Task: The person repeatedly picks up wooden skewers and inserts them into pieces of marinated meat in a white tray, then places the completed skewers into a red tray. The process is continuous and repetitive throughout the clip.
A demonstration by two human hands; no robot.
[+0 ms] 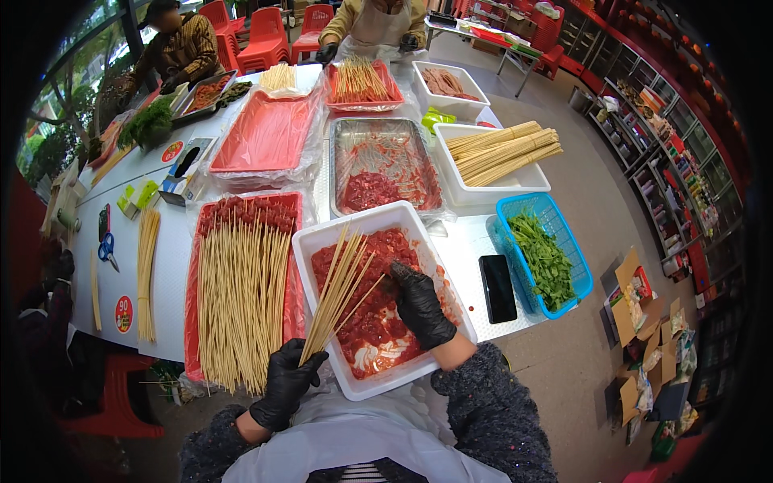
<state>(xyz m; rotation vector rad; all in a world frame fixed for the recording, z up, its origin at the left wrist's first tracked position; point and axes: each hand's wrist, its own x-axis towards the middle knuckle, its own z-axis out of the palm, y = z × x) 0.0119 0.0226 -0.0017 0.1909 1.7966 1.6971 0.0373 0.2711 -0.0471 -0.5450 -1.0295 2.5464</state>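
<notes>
My left hand (285,381), in a black glove, grips a fanned bundle of bamboo skewers (338,290). The bundle slants over the left side of a white plastic tub (450,296) of raw, red marinated meat pieces (377,320). One skewer leans away from the others, its tip towards my right hand (423,305). That hand, also black-gloved, is over the tub with its fingers bent down at the meat. Its fingertips are partly hidden, so whether they pinch a piece is unclear. Left of the tub, a red tray (192,338) lined with plastic holds rows of skewers threaded with meat (250,214).
Beyond the tub stand a metal tray (386,125) with more meat and a red tray (259,136). Rightward are bundled skewers (501,151), a phone (498,288) and a blue basket (583,284) of leafy greens. Scissors (107,247) lie left. Two people work across the table.
</notes>
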